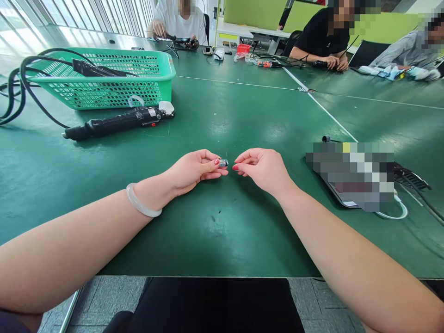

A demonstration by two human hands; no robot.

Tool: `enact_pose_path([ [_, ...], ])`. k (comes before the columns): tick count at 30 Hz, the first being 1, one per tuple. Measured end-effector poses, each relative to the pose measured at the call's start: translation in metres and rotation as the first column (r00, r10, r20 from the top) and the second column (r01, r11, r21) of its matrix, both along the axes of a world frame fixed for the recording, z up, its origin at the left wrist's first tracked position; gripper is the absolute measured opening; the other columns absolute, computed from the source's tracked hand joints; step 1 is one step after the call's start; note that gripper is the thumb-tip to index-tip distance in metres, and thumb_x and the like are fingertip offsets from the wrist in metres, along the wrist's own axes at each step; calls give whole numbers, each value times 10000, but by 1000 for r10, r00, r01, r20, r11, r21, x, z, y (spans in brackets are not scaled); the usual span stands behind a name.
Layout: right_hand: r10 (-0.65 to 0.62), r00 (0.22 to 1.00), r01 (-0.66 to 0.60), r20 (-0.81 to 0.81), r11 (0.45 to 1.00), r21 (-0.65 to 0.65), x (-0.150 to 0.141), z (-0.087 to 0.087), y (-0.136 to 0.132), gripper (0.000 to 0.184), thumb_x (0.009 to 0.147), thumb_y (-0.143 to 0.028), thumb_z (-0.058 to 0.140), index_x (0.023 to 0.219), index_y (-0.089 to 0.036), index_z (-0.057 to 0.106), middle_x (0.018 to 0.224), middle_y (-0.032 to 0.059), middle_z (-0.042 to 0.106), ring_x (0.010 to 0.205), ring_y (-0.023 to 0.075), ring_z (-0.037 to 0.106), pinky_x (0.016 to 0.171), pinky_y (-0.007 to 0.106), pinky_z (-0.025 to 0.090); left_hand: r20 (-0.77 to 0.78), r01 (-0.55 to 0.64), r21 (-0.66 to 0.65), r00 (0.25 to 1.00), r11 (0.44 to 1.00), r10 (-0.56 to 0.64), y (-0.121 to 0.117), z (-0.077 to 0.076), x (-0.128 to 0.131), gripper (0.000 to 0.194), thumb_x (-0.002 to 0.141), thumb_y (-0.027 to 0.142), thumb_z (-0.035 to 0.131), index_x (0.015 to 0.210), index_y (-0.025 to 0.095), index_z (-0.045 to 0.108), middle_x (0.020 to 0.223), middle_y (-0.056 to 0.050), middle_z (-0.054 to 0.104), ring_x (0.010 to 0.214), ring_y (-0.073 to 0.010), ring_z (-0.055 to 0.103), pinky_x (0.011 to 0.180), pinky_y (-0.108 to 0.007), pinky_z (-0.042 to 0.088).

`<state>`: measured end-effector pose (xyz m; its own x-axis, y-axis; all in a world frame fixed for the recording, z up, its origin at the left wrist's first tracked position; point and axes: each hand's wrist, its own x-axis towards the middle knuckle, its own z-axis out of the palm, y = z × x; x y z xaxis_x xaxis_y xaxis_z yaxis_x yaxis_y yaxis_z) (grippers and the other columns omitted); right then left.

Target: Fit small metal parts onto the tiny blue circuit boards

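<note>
My left hand (194, 171), with a pale bangle at its wrist, pinches a small silvery block-shaped part (224, 163) between thumb and fingers. The part looks like a little electronic component, too small to name surely. Just to its right, a short gap away, my right hand (262, 169) is closed in a pinch, its fingertips pointing at the part. Whatever lies between those fingertips, if anything, is too small to make out. Both hands are above the green tabletop (215, 226).
At left stands a green mesh basket (114, 81) with cables and a black tool; a black electric screwdriver (118, 122) lies before it. A blurred dark device (350, 175) with cables is at right. Several people sit across the table, among them one in a black shirt (314, 34).
</note>
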<state>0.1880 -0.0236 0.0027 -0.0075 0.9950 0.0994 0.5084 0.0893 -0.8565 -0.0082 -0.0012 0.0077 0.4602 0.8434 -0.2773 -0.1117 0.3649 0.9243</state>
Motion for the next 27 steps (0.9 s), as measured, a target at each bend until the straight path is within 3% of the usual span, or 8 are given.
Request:
enact_pose_path([
  [6, -18, 993, 19, 118, 1000, -9, 1, 0, 0, 135, 670, -315, 722, 718, -193, 688, 654, 13, 693, 602, 144, 626, 630, 309, 504, -3, 11, 2, 1000, 1000, -11, 0, -1, 0, 83, 824, 160, 648, 826, 119, 576, 844, -55, 713, 797, -110, 696, 780, -239, 524],
  [12, -3, 998, 7, 59, 998, -68, 0, -1, 0, 140, 735, -251, 644, 828, -166, 706, 693, 32, 707, 573, 129, 630, 630, 295, 519, 0, 14, 8, 1000, 1000, -14, 1, -3, -1, 90, 824, 164, 650, 830, 120, 572, 837, -61, 713, 790, -113, 696, 778, -244, 526],
  [21, -43, 995, 43, 94, 999, 7, -1, 3, -2, 146, 780, -256, 597, 824, -161, 699, 703, 41, 705, 553, 125, 611, 577, 281, 489, 7, 8, -2, 1000, 1000, -8, 1, -3, -1, 100, 809, 160, 667, 834, 119, 579, 835, -60, 714, 785, -114, 691, 801, -266, 523],
  [27, -97, 995, 95, 16, 992, 78, -1, 4, -3, 159, 757, -312, 660, 815, -175, 715, 737, 41, 715, 628, 147, 633, 655, 315, 511, -5, 5, 4, 1000, 1000, -5, -1, -1, 0, 90, 819, 149, 652, 850, 116, 574, 837, -61, 716, 770, -107, 690, 783, -255, 523],
])
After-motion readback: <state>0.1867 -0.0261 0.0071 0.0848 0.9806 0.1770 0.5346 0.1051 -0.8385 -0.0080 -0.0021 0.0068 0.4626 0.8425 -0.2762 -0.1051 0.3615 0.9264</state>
